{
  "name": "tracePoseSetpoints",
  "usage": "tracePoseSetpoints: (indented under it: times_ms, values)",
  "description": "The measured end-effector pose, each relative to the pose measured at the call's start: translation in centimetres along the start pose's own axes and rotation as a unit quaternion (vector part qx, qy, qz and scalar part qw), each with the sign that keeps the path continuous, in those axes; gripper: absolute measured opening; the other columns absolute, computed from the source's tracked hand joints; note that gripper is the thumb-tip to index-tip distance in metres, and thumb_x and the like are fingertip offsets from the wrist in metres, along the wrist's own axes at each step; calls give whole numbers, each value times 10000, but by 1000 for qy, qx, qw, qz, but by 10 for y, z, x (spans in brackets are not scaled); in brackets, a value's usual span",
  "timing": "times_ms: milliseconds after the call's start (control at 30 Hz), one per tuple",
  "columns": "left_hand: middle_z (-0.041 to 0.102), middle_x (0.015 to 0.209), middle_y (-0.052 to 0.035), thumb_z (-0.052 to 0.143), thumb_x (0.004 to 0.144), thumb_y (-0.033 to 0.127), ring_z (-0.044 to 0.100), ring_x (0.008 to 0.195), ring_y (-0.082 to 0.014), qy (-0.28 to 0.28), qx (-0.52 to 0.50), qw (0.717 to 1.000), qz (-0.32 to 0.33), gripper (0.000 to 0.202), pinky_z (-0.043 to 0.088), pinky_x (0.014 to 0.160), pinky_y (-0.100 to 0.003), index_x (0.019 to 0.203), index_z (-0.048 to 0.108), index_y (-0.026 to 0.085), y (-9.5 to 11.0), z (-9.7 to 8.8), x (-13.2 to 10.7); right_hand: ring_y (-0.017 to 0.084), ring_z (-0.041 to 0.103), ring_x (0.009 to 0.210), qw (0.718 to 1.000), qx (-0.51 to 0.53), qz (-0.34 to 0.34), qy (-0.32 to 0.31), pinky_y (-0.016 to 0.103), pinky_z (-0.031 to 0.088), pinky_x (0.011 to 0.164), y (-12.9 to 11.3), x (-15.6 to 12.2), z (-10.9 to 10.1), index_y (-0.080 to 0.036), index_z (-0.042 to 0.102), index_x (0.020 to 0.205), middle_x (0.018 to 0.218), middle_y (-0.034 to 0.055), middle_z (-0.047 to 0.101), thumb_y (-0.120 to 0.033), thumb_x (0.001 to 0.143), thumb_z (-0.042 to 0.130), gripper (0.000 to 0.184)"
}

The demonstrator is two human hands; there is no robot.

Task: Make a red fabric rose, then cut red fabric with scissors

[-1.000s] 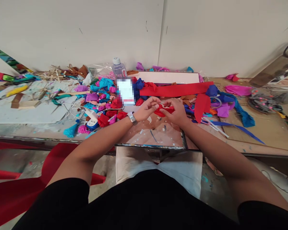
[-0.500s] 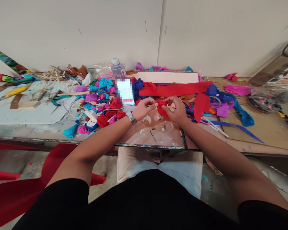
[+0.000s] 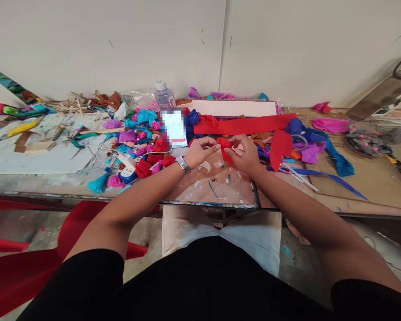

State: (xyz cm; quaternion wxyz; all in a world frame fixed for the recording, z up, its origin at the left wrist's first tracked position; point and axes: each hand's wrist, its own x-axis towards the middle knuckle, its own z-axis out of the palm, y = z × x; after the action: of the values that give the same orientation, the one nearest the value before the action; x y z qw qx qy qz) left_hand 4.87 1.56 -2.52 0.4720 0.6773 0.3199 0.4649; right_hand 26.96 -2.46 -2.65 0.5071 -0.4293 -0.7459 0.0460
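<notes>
A piece of red crepe paper [image 3: 225, 144], gathered into a small bunched shape with a tail below, is held up over the front of the table. My right hand [image 3: 247, 156] pinches it from the right between thumb and fingers. From the other side, my left hand [image 3: 200, 152] has its thumb and fingertips closed at the paper's left edge. Behind the hands lies a long red crepe paper strip [image 3: 243, 125], with a shorter red piece [image 3: 281, 149] to the right. Many small twisted paper bunches [image 3: 143, 138] in several colours lie left of my hands.
A lit phone [image 3: 174, 129] leans in front of a water bottle [image 3: 165, 96]. Scissors [image 3: 297, 174] and a blue strip [image 3: 330, 180] lie at right, near a pincushion-like dark bundle [image 3: 364, 140]. At left are a yellow cutter [image 3: 23, 127] and a power socket [image 3: 128, 173].
The red paper between my fingers has turned and now stands more upright, its bunched part on top. Both hands have stayed nearly in place.
</notes>
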Motion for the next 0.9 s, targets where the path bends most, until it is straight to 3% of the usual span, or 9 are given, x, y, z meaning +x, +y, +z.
tracePoseSetpoints:
  times_ms: [267, 900]
  values:
    - [709, 883, -31, 918, 734, 640, 620, 789, -137, 14, -40, 999, -9, 548, 498, 777, -296, 926, 728, 164, -2, 1, 0, 257, 690, 842, 1000, 2, -5, 0, 438, 547, 800, -1, 0, 0, -256, 666, 1051, 957, 67, 750, -720, 975, 634, 471]
    - [662, 835, -7, 830, 833, 647, 571, 745, -127, -3, -5, 1000, -6, 490, 490, 768, -300, 896, 719, 174, -6, -3, 2, 249, 677, 844, 1000, 18, 6, 14, 434, 549, 824, -1, 0, 0, -247, 659, 1088, 958, 69, 746, -696, 1005, 600, 461]
